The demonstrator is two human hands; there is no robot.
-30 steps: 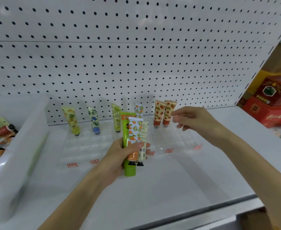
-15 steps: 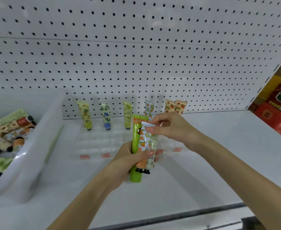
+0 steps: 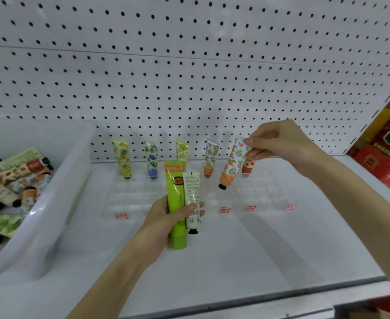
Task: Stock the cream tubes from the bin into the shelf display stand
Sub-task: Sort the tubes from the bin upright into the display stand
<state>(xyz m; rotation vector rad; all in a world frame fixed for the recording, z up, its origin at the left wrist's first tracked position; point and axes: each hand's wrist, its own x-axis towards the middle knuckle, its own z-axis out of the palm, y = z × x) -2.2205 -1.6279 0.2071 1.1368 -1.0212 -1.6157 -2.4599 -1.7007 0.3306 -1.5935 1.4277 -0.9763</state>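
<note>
Head view, stock entry.

**Item in hand:** orange-print cream tube (image 3: 233, 164), in the air over the clear display stand (image 3: 258, 194), about 1 o'clock of frame centre. Long axis tilted: crimped end toward 1 o'clock, black cap toward 7 o'clock, clear of the stand.

**Nearby:**
- Back row of the stand, caps down: yellow tube (image 3: 122, 160), blue tube (image 3: 151, 161), pale green tube (image 3: 182, 151) and orange tube (image 3: 210, 160), the last just at 9 o'clock of the held tube.
- Red-print tube (image 3: 248, 165), partly hidden behind the held tube.
- White bin (image 3: 58, 203) at 9 o'clock, with loose tubes (image 3: 16, 176) lying inside.
- Pegboard (image 3: 189, 77) at 12 o'clock.
- Red boxes (image 3: 387, 157) at 3 o'clock.

**Hands:**
- Right hand (image 3: 279, 143): thumb and fingertips pinch the crimped end of the orange-print cream tube.
- Left hand (image 3: 166, 217), at 6 o'clock: fingers curled round a green tube (image 3: 175, 203) and a white tube (image 3: 192, 199), both near upright with caps down.
</note>
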